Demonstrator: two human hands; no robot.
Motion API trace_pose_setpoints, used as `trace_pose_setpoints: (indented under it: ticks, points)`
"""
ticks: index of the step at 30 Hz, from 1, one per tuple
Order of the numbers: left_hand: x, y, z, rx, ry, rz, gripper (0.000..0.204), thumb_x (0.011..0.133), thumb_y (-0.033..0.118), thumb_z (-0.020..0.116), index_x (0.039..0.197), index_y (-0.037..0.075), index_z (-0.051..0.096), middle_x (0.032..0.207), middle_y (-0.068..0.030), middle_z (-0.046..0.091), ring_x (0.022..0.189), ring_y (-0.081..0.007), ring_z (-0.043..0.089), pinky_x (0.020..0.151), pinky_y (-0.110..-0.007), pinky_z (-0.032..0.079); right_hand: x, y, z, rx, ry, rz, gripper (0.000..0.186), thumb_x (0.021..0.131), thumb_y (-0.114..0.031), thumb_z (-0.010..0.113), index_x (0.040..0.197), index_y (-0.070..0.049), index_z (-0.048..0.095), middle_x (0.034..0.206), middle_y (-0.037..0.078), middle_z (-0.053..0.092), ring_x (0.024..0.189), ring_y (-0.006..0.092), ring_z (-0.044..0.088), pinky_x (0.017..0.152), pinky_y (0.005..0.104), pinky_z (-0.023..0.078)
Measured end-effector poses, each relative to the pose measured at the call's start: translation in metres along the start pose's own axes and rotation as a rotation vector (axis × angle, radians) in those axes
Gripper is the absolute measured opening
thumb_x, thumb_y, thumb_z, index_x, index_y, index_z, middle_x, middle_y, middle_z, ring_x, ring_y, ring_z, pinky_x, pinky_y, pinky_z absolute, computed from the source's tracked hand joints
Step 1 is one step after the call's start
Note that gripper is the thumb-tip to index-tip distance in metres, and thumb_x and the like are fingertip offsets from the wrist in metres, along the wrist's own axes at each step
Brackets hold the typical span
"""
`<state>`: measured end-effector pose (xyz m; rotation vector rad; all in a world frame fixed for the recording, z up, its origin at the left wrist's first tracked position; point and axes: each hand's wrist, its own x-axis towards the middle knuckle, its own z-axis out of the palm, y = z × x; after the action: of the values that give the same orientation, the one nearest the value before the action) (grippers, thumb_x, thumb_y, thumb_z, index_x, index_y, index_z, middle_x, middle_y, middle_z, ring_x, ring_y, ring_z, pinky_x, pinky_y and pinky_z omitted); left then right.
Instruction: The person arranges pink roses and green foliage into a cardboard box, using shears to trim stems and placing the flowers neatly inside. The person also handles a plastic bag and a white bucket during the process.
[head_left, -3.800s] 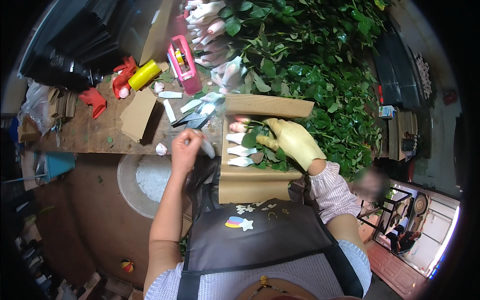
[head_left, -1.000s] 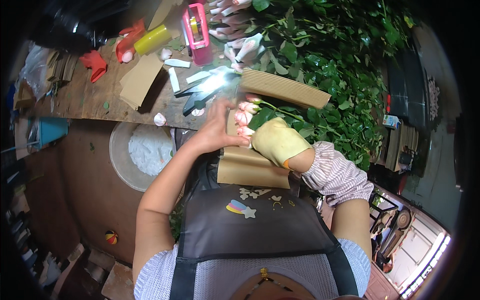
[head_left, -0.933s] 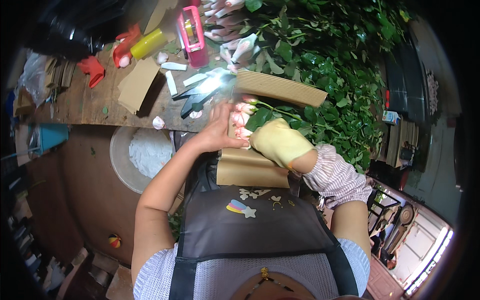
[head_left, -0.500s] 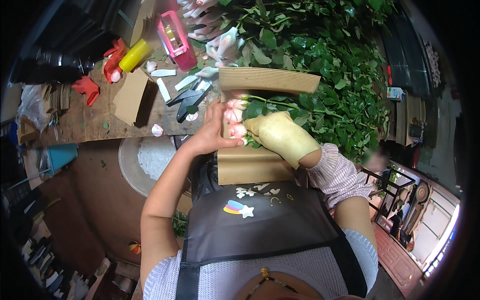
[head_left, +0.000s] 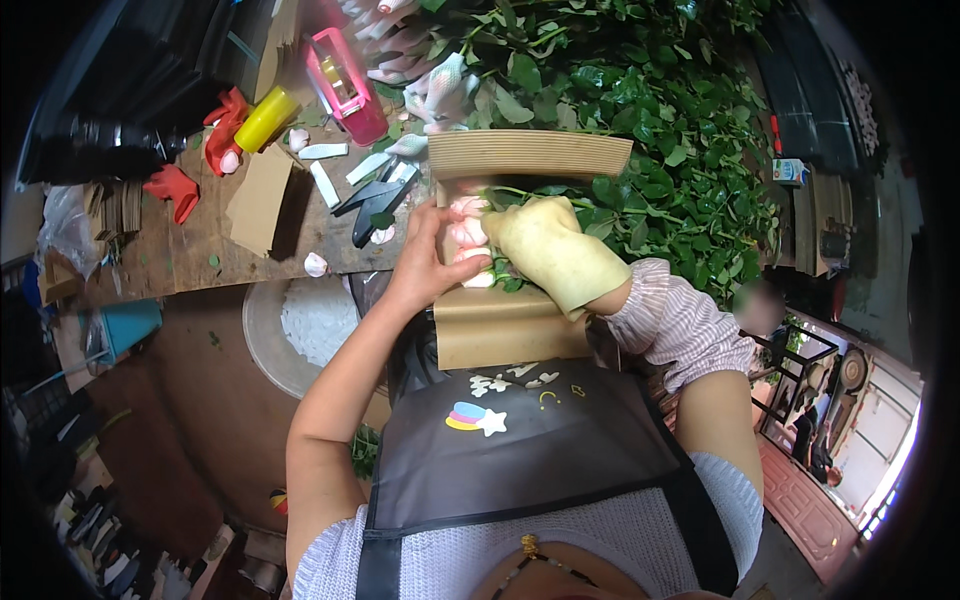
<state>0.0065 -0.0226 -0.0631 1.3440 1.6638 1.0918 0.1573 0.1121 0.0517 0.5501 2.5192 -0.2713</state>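
A row of pale pink roses (head_left: 467,233) lies across brown corrugated wrapping card (head_left: 512,330), heads to the left and stems to the right. The card's ribbed far flap (head_left: 530,155) stands raised behind them. My bare left hand (head_left: 428,262) cups the heads from the left, its thumb pressed over the nearest rose and its fingers toward the far ones. My right hand (head_left: 548,248), in a pale yellow glove, is closed over the stems just right of the heads. Its fingertips are mostly hidden by the glove and flowers.
Leafy rose stems (head_left: 660,110) pile up at the far right. On the wooden table are a pink tape dispenser (head_left: 347,85), a black stapler-like tool (head_left: 377,203), a yellow roll (head_left: 267,118), brown card sheets (head_left: 262,205) and net-wrapped roses (head_left: 437,90). A round tub (head_left: 262,335) stands below.
My left thumb has moved up onto the nearest rose. My gloved right hand has shifted left, closer to the heads, and covers more of the stems.
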Motion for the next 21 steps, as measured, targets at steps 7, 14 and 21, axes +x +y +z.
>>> trace_pose_setpoints:
  ticks: [7, 14, 21]
  points:
    - [-0.001, 0.003, 0.001, -0.014, 0.01, -0.032, 0.072, 0.073, 0.034, 0.094, 0.131, 0.008, 0.06, 0.149, -0.0208, 0.043, 0.141, -0.0343, 0.043, 0.116, -0.042, 0.037, 0.002, 0.011, 0.011, 0.067, 0.069, -0.098, 0.027, 0.088, -0.017, 0.065, 0.112, -0.009, 0.072, 0.1, 0.016, 0.077, 0.092, 0.0328, 0.076, 0.077, 0.0459, 0.06]
    - [0.008, 0.002, 0.007, -0.135, 0.04, -0.169, 0.044, 0.079, 0.029, 0.091, 0.113, 0.006, 0.074, 0.154, -0.0209, 0.04, 0.14, -0.032, 0.045, 0.114, -0.041, 0.04, -0.013, 0.01, -0.001, 0.069, -0.007, -0.042, 0.027, 0.088, -0.022, 0.07, 0.111, -0.009, 0.072, 0.1, 0.015, 0.077, 0.092, 0.0309, 0.077, 0.07, 0.049, 0.06]
    - [0.001, -0.01, 0.019, -0.048, 0.117, -0.04, 0.044, 0.083, 0.021, 0.089, 0.116, 0.003, 0.066, 0.149, -0.0201, 0.045, 0.129, -0.0259, 0.054, 0.107, -0.036, 0.045, 0.01, 0.018, 0.021, 0.157, 0.198, 0.111, 0.03, 0.087, -0.027, 0.074, 0.111, -0.009, 0.069, 0.098, 0.012, 0.077, 0.085, 0.0329, 0.077, 0.061, 0.0542, 0.057]
